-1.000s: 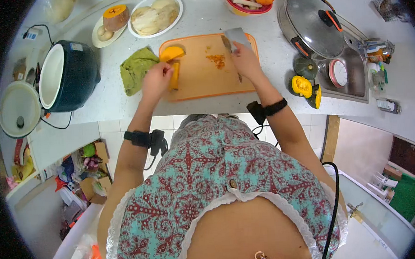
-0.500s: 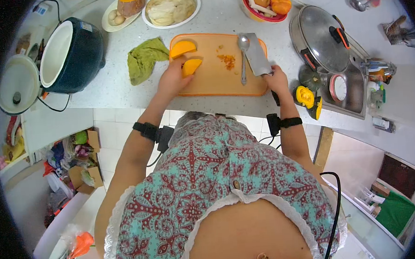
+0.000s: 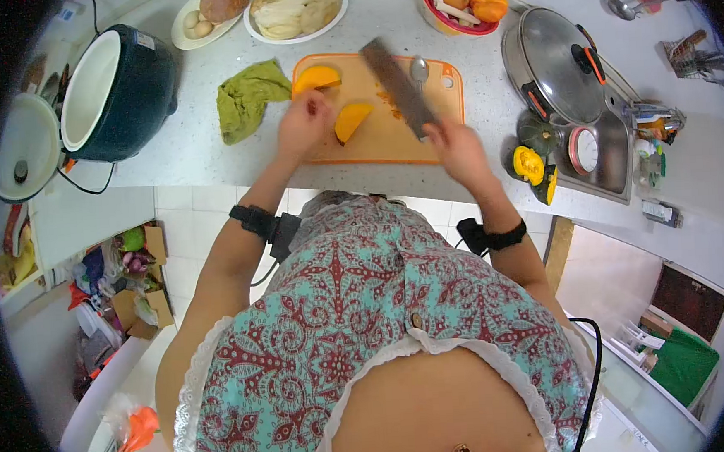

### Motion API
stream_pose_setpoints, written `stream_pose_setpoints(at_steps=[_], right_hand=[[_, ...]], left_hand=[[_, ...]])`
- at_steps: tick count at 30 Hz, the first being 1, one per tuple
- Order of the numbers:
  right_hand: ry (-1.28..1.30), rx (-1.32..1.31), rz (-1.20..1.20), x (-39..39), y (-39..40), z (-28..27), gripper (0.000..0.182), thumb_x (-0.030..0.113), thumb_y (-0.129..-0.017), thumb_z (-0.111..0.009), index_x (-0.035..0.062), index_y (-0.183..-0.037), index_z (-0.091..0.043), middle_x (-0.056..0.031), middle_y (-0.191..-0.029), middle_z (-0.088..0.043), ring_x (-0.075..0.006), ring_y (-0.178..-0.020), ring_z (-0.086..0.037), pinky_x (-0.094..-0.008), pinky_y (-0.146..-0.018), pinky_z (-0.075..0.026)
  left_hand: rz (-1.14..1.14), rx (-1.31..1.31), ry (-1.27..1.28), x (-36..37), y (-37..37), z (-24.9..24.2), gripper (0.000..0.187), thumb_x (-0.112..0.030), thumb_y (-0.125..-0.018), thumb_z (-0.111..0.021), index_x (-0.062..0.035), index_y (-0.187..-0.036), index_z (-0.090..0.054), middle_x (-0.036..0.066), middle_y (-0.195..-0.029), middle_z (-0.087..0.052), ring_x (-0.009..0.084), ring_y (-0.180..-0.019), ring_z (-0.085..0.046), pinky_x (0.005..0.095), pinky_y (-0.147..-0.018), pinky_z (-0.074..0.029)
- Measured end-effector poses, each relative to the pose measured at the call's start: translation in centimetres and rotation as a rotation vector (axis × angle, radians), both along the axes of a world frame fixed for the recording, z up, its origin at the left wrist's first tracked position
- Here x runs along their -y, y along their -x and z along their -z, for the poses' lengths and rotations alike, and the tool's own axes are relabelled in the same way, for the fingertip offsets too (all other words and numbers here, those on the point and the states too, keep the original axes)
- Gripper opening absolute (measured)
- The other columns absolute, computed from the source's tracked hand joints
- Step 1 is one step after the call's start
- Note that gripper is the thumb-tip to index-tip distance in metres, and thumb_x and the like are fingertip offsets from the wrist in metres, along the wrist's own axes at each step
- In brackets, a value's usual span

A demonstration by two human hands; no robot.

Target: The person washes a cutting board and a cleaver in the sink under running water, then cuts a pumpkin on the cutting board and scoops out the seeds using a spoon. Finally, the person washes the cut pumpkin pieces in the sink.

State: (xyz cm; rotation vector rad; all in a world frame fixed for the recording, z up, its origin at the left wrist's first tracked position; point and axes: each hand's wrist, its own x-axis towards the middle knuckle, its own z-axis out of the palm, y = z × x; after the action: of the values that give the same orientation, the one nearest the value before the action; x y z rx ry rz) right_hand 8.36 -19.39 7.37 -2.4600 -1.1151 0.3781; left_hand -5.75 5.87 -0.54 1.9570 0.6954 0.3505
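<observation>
My right hand (image 3: pixel 460 155) grips a cleaver (image 3: pixel 399 87) by its handle. The blade is blurred and slants up and left over the orange cutting board (image 3: pixel 407 150). A pumpkin wedge (image 3: pixel 353 122) lies on the board, left of the blade. My left hand (image 3: pixel 304 123) is over the board's left edge, just below a second pumpkin wedge (image 3: pixel 317 78). Its fingers look curled but are smeared, and the nearer wedge is apart from it. Orange pumpkin scraps (image 3: pixel 386 100) lie partly behind the blade. A metal spoon (image 3: pixel 420 71) rests at the board's upper right.
A green cloth (image 3: pixel 248 100) lies left of the board, beside a dark pot (image 3: pixel 140 99). Behind are a white bowl of pale pieces (image 3: pixel 297 10) and a red bowl of fruit (image 3: pixel 482 28). A lidded pan (image 3: pixel 555 65) and cut green squash (image 3: pixel 528 166) stand right, near the sink (image 3: pixel 618 148).
My right hand has lifted the cleaver from the board's right side and swung it left. My left hand has let go of the nearer pumpkin wedge, which now lies farther right.
</observation>
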Motion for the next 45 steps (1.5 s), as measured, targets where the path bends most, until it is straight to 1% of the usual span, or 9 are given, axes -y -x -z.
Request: stream_pose_setpoints(at_steps=[4, 7, 9, 12, 21, 28, 34, 36, 45], right_hand=[[0.16, -0.054, -0.137, -3.1, 3.0, -0.8, 0.028, 0.03, -0.093, -0.047, 0.0041, -0.093, -0.057, -0.019, -0.079, -0.063, -0.0388, -0.072, -0.062, -0.0498, -0.063, -0.048], [0.244, 0.023, -0.222, -4.1, 3.7, 0.0, 0.024, 0.027, -0.092, -0.047, 0.0055, -0.095, -0.057, -0.0179, -0.079, -0.064, -0.0375, -0.072, -0.062, -0.05, -0.061, -0.048], [0.284, 0.035, -0.224, -4.5, 3.8, -0.1, 0.021, 0.025, -0.091, -0.048, 0.0058, -0.093, -0.057, -0.017, -0.079, -0.065, -0.0359, -0.072, -0.063, -0.0496, -0.061, -0.048], [0.317, 0.047, -0.2, -5.1, 4.2, -0.4, 0.02, 0.024, -0.091, -0.048, 0.0062, -0.091, -0.056, -0.0169, -0.077, -0.065, -0.0358, -0.071, -0.064, -0.0493, -0.058, -0.048], [0.327, 0.051, -0.19, -5.5, 4.0, 3.8, 0.019, 0.023, -0.088, -0.05, 0.0051, -0.089, -0.055, -0.0191, -0.071, -0.062, -0.0385, -0.066, -0.063, -0.0495, -0.058, -0.049], [0.313, -0.001, -0.195, -5.6, 3.1, 1.3, 0.02, 0.02, -0.085, -0.052, 0.0022, -0.085, -0.061, -0.0211, -0.078, -0.065, -0.039, -0.07, -0.064, -0.0485, -0.061, -0.05], [0.289, -0.015, -0.102, -5.5, 3.8, -0.4, 0.023, 0.023, -0.089, -0.05, 0.0038, -0.086, -0.061, -0.0214, -0.078, -0.065, -0.039, -0.071, -0.064, -0.0492, -0.061, -0.049], [0.353, 0.004, -0.11, -5.5, 3.8, 1.0, 0.024, 0.025, -0.089, -0.05, 0.0046, -0.088, -0.062, -0.0212, -0.078, -0.065, -0.0387, -0.072, -0.064, -0.0497, -0.061, -0.05], [0.288, -0.092, -0.074, -6.1, 4.4, 0.3, 0.027, 0.026, -0.09, -0.049, 0.0033, -0.087, -0.062, -0.021, -0.078, -0.065, -0.0388, -0.072, -0.064, -0.0505, -0.063, -0.049]], left_hand=[[-0.276, 0.249, -0.28, -2.7, -2.0, -4.3, 0.022, -0.018, -0.085, -0.061, -0.0034, -0.1, -0.059, 0.011, -0.092, -0.06, 0.0273, -0.088, -0.06, 0.035, -0.077, -0.048], [-0.118, 0.345, -0.338, -2.8, -4.7, -6.3, 0.022, -0.02, -0.085, -0.06, -0.0046, -0.101, -0.06, 0.012, -0.096, -0.06, 0.0285, -0.094, -0.058, 0.0378, -0.082, -0.046], [0.249, 0.201, -0.554, -1.8, -6.3, -6.5, 0.028, -0.026, -0.085, -0.059, -0.0056, -0.104, -0.062, 0.013, -0.105, -0.061, 0.0285, -0.105, -0.055, 0.0403, -0.09, -0.044], [0.417, 0.044, -0.775, -0.8, -6.9, -6.0, 0.032, -0.031, -0.085, -0.058, -0.008, -0.106, -0.063, 0.012, -0.114, -0.059, 0.0276, -0.117, -0.049, 0.0405, -0.097, -0.041], [0.42, -0.101, -0.996, -1.4, -6.5, -3.0, 0.041, -0.037, -0.088, -0.049, -0.0116, -0.119, -0.059, 0.014, -0.132, -0.049, 0.0344, -0.129, -0.037, 0.043, -0.107, -0.032], [0.376, 0.008, -0.86, -1.9, -8.1, -4.1, 0.035, -0.029, -0.083, -0.056, -0.0098, -0.112, -0.063, 0.014, -0.128, -0.052, 0.0327, -0.129, -0.037, 0.0428, -0.105, -0.034], [0.282, 0.272, -0.857, -0.7, -2.5, -6.8, 0.026, -0.018, -0.075, -0.065, -0.0081, -0.098, -0.062, 0.01, -0.11, -0.057, 0.0322, -0.108, -0.051, 0.0448, -0.089, -0.044], [0.603, 0.2, -0.733, -0.5, 0.0, -5.5, 0.022, -0.013, -0.071, -0.067, -0.0069, -0.091, -0.059, 0.008, -0.102, -0.058, 0.0306, -0.097, -0.055, 0.0433, -0.08, -0.047], [0.492, 0.286, -0.628, -0.5, 3.0, -0.4, 0.024, -0.009, -0.067, -0.066, -0.006, -0.089, -0.058, 0.008, -0.101, -0.058, 0.0284, -0.093, -0.057, 0.0361, -0.074, -0.05]])
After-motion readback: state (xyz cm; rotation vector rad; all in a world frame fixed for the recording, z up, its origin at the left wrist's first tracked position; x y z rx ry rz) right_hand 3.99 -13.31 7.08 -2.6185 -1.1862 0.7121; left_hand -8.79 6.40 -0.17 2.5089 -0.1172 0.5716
